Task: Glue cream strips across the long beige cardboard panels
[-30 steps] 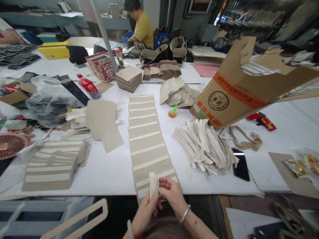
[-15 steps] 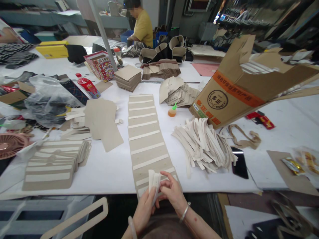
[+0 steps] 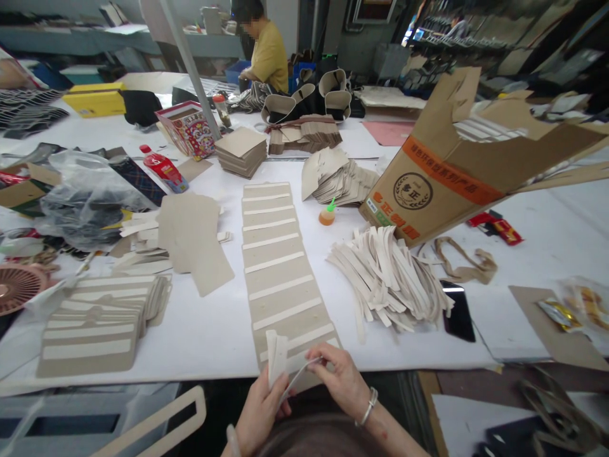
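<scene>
At the far left of a white table (image 3: 200, 336), a pink fan (image 3: 18, 289) sits near the edge of the view; just right of it, a fanned stack of beige panels (image 3: 88, 346) with pale bands lies near the front edge; behind the stack is a clear plastic bag (image 3: 76, 197) with dark contents, and right of that a red-capped bottle (image 3: 164, 169) lies tilted; further right, flat beige cut pieces (image 3: 188, 235) overlap one another; at the centre, a long row of overlapping beige panels (image 3: 273, 254), each crossed by a pale band, runs away from the person; over its near end, the left hand (image 3: 261, 403) grips a small bundle of white strips (image 3: 276, 355) upright, its thumb and fingers pressed together around the lower part; one thin strip (image 3: 301, 373) curves from the left hand to the right hand (image 3: 343, 379), whose thumb and forefinger pinch its far end, the other fingers curled; beyond the row's right side stands a small bottle (image 3: 327, 216) with a green tip; next comes a loose heap of pale strips (image 3: 392, 279), with a tilted cardboard box (image 3: 428, 178) behind it and a dark phone (image 3: 458, 312) just beside it on the right.
</scene>
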A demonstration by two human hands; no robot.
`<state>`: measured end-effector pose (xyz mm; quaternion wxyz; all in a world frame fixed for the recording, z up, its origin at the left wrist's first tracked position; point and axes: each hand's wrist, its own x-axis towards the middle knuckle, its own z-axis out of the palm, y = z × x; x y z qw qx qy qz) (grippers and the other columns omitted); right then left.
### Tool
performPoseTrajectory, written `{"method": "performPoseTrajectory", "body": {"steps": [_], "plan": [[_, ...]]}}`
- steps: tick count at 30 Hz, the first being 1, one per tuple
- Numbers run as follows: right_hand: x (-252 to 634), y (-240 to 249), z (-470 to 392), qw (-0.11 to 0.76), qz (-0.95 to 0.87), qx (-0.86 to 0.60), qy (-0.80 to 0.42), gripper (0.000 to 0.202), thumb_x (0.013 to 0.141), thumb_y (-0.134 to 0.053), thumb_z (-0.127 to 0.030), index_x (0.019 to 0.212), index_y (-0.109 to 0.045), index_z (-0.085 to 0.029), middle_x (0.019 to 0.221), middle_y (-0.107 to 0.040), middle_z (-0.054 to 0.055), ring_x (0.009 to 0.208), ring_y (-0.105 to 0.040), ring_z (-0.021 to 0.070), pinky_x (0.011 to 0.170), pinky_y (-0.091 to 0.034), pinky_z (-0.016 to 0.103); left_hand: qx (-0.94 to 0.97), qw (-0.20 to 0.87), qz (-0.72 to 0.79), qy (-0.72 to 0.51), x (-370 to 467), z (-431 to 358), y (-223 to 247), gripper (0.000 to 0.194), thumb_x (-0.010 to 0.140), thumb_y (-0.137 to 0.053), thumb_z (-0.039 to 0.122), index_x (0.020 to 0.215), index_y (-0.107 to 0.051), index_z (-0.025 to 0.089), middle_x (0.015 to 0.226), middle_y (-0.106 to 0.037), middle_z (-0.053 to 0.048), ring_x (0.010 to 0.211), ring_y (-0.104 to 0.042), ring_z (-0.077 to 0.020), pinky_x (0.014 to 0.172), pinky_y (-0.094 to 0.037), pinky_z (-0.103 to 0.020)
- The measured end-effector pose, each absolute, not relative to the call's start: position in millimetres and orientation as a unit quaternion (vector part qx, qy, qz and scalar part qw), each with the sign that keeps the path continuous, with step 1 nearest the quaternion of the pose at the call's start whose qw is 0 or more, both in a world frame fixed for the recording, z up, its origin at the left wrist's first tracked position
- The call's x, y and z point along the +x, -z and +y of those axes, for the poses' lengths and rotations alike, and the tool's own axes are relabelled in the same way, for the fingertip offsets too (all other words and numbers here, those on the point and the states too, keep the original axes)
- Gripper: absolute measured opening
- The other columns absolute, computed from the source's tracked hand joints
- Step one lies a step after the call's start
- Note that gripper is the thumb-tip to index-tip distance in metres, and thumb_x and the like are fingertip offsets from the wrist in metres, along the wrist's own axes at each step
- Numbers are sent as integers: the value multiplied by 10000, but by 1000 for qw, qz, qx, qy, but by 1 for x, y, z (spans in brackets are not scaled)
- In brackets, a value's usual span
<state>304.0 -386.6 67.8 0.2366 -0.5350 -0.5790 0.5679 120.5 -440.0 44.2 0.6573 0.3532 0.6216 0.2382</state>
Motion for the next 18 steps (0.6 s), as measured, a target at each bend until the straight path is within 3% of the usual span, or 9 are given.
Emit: {"method": "performPoseTrajectory", "body": {"steps": [2,4,8,10,14,18], "plan": [[308,-58,-387,207,-532,-547,-612,135,758,-525,-265,686,-594,-173,571,-597,-11,557,-558,126,565,-439,227,355,654,624,-238,108,-445,-45,454,791,-405,563,846,-559,140,669,-594,-25,573,-536,-125,558,-422,-236],[311,-46,-388,192,-484,-551,-652,166,762,-521,-307,689,-571,-167,466,-540,-38,452,-520,108,463,-400,203,365,653,622,-232,96,-450,-46,456,779,-425,569,820,-573,140,597,-571,-12,573,-530,-128,562,-423,-233],[316,-22,-386,209,-435,-581,-656,191,743,-523,-348,665,-496,-176,464,-535,-52,385,-502,91,384,-361,184,353,672,617,-207,78,-461,-37,502,632,-601,588,856,-585,139,651,-605,-22,497,-495,-111,443,-355,-213],[322,-10,-380,208,-421,-594,-653,199,726,-527,-357,654,-457,-185,478,-546,-54,341,-473,78,340,-330,175,332,663,639,-203,70,-464,-30,500,566,-653,586,777,-592,136,589,-579,-4,439,-440,-88,414,-312,-208],[333,11,-362,176,-429,-600,-651,228,692,-537,-360,607,-397,-201,415,-499,-76,277,-397,62,287,-273,164,303,598,700,-245,64,-455,-21,458,580,-634,588,494,-502,157,361,-398,45,399,-350,-80,444,-303,-223],[340,25,-343,116,-493,-614,-605,180,728,-462,-326,612,-414,-197,449,-520,-63,312,-431,65,328,-318,169,269,571,712,-306,71,-434,-20,432,627,-602,567,509,-517,161,400,-429,35,444,-390,-104,501,-348,-240]]}}
